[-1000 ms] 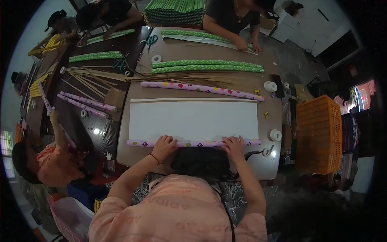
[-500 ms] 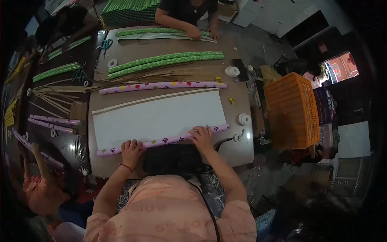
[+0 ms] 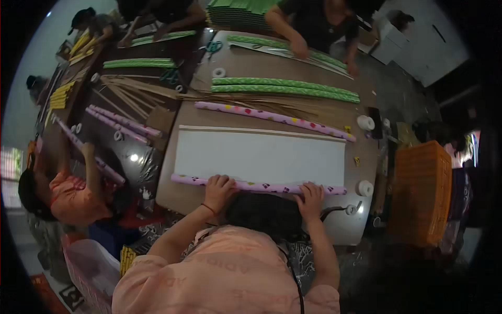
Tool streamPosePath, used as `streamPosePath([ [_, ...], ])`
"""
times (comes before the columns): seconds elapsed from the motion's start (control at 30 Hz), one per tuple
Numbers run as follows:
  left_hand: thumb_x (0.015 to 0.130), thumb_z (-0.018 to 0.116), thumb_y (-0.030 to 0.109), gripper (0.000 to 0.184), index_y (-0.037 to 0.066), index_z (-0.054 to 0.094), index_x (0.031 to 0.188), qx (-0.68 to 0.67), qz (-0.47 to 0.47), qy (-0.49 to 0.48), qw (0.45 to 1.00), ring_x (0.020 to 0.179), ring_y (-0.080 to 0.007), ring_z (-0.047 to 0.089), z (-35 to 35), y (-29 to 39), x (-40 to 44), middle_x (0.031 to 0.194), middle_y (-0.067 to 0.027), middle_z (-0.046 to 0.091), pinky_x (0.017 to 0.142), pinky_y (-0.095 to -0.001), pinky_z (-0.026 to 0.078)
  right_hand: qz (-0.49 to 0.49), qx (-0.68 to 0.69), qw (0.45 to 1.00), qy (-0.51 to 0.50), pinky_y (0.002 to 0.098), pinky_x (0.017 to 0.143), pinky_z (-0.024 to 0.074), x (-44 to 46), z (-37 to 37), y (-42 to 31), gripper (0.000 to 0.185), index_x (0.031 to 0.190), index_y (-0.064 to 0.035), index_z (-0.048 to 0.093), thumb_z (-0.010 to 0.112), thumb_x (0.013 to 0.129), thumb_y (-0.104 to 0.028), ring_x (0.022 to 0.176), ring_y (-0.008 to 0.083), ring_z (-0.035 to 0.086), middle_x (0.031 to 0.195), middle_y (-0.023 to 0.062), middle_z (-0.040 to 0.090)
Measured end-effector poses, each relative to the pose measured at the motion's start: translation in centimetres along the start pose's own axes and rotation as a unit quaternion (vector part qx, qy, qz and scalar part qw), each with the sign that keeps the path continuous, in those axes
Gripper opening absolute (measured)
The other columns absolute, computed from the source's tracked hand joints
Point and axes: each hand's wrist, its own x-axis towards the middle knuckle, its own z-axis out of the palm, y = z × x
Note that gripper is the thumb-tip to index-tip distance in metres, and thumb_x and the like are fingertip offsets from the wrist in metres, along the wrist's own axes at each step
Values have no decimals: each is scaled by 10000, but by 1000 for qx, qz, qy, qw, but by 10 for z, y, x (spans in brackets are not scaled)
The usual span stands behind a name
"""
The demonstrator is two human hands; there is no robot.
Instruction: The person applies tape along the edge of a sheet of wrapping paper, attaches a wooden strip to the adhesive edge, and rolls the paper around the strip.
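A pink patterned roll of wrapping paper (image 3: 264, 187) lies along the near side of the table, its white underside (image 3: 261, 155) spread flat behind it. A narrow brown strip (image 3: 261, 132) runs along the sheet's far edge. My left hand (image 3: 218, 192) curls its fingers over the roll, left of its middle. Toward the right end, my right hand (image 3: 312, 199) bends over the same roll, fingers on top and thumb to the near side. Between my hands and my body sits a black object (image 3: 264, 213), perhaps a bag. Beyond the sheet lies a finished-looking pink roll (image 3: 274, 118).
Green patterned rolls (image 3: 285, 89) and brown strips (image 3: 251, 101) lie farther back. White tape rolls (image 3: 365, 123) stand at the right edge, near an orange crate (image 3: 418, 193). Scissors (image 3: 214, 48) lie at the back left. Co-workers handle paper opposite and at the left table (image 3: 157, 180).
The view has turned left, so the table appears farther right. Both hands stay on the pink roll, a little closer together. The white sheet looks shorter front to back.
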Motion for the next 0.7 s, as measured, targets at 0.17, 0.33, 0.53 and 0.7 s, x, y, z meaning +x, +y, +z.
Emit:
streamPosePath([
  [0.17,776,757,289,302,146,630,1010,-3,-13,30,999,994,-292,542,3,3,-3,1042,-66,563,891,-441,429,-11,0,1000,-27,547,1102,326,0,-2,12,394,1157,-171,631,758,795,-80,1145,302,523,1160,68,571],
  [0.33,763,763,257,332,142,638,1048,-28,-6,70,997,1021,-299,531,9,0,-8,1034,-73,551,923,-457,425,-19,1,999,-37,538,1093,338,4,-5,14,367,1152,-152,641,729,802,-82,1104,292,537,1135,60,579],
  [0.53,739,772,218,390,132,651,1101,-38,-18,53,998,1084,-321,505,12,-6,-8,1079,-91,535,970,-462,424,-31,-1,998,-60,559,1082,345,10,-6,19,414,1186,-161,644,719,781,-125,1103,291,539,1114,56,585],
  [0.7,723,773,171,453,144,653,1159,-19,-27,40,999,1081,-317,496,12,-6,-6,1081,-77,535,964,-461,424,-27,4,998,-64,568,1094,334,12,-8,18,380,1189,-171,653,722,822,-102,1107,284,543,1128,39,590],
])
